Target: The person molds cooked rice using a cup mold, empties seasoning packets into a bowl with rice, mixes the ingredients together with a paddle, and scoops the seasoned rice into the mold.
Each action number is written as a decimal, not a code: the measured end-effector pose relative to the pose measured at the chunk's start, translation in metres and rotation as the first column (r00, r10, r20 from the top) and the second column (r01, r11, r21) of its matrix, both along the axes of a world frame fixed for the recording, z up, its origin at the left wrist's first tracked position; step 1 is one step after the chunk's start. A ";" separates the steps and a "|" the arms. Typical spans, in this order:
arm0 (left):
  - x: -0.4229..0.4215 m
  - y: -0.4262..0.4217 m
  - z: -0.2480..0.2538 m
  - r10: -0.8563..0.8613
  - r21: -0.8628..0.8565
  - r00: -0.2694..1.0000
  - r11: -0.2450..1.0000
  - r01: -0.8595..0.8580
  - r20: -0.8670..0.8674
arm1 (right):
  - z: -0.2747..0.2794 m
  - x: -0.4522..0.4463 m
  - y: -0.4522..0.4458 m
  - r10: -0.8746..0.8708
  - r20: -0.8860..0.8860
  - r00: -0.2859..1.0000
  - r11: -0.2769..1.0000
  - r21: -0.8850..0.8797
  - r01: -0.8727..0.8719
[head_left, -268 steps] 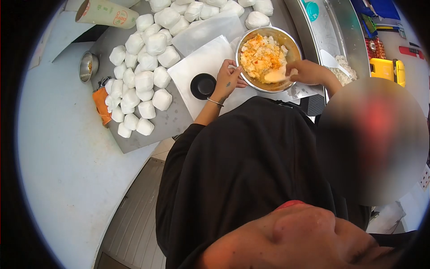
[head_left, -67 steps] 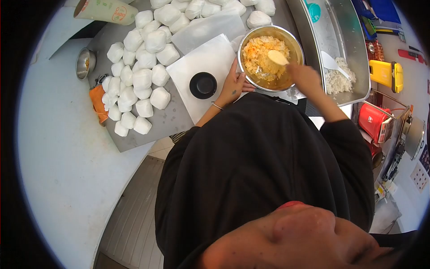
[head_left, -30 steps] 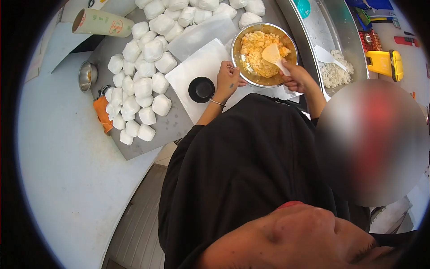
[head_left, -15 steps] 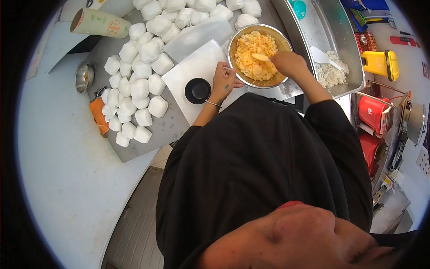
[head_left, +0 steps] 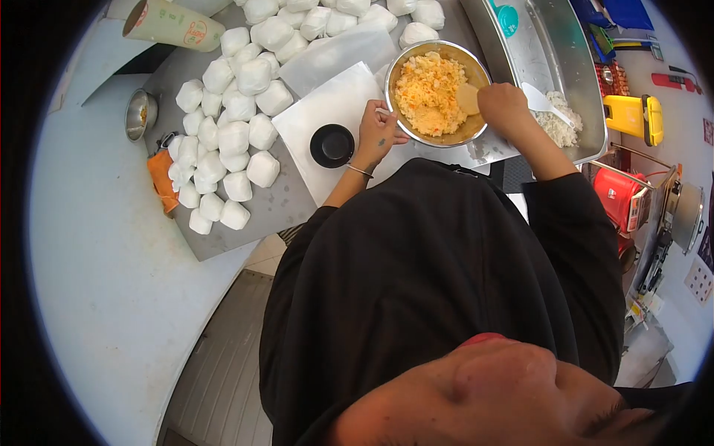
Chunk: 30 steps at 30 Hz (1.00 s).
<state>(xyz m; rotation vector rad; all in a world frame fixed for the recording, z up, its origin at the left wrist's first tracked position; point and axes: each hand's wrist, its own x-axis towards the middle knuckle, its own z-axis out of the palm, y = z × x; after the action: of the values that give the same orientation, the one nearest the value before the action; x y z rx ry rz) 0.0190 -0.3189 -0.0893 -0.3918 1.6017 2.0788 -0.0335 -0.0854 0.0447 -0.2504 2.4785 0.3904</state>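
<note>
A metal mixing bowl [head_left: 485, 68] holds an orange-yellow rice mixture [head_left: 428, 97]. My left hand [head_left: 378, 135] is closed at the bowl's near left rim, with a small pale piece showing by the fingers that I cannot make out. In my closed right hand [head_left: 506, 110] is a pale yellow spatula [head_left: 468, 99], its blade inside the bowl at the right side of the rice. A small black bowl [head_left: 332, 146] stands beside my left wrist on white paper sheets [head_left: 301, 115].
Many white wrapped bundles [head_left: 239, 106] are piled across the metal table [head_left: 245, 234]. To the right, a deep steel tray [head_left: 595, 141] contains white rice [head_left: 559, 126] and a white rice paddle [head_left: 541, 100]. A small metal bowl [head_left: 140, 115] and a paper cup [head_left: 172, 26] stand at left.
My right hand has moved right, bringing the spatula from the middle of the rice to the bowl's right side. The spatula's blade now shows more broadly. My left hand stays at the rim.
</note>
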 end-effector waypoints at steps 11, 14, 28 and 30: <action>-0.001 -0.002 -0.002 -0.020 0.023 1.000 1.000 0.021 -0.018 | -0.058 -0.065 0.009 -0.129 -0.067 0.989 0.978 -0.174 0.116; -0.002 -0.004 0.000 -0.019 0.023 1.000 1.000 0.020 -0.009 | -0.064 -0.073 0.007 -0.037 -0.087 0.995 0.977 -0.211 0.018; -0.002 -0.004 -0.001 -0.039 0.006 0.999 0.999 0.039 -0.006 | -0.072 0.040 0.045 0.206 -0.263 0.943 0.784 -0.532 -0.320; -0.003 -0.004 -0.002 -0.046 -0.008 0.999 0.999 0.046 -0.008 | -0.069 0.053 0.048 0.187 -0.300 0.935 0.808 -0.495 -0.320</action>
<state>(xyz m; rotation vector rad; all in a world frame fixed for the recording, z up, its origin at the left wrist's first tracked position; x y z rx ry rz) 0.0164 -0.3229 -0.0915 -0.3461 1.6088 2.0433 0.0190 -0.0378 -0.0245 -0.8214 2.7542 -0.2035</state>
